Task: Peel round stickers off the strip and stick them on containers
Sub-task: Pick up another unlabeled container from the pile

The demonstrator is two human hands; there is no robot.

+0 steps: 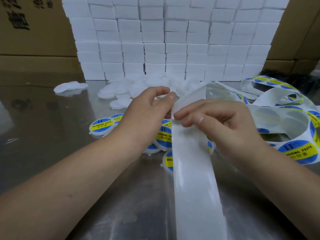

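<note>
Left hand (149, 108) and right hand (218, 122) both pinching the white strip (195, 179) above a steel table (52, 135), labelled containers (101, 126) beneath, plain containers (121, 103) behind, stickers (297, 151) at right, white boxes (173, 40) stacked beyond.

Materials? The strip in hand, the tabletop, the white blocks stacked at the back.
The strip: glossy, faintly translucent white liner, likely coated paper or film; it gleams with streaky highlights. The tabletop: looks like stainless steel; grey, with blurred reflections. The white blocks: matte, maybe foam or small cartons; too blurred to tell.
</note>
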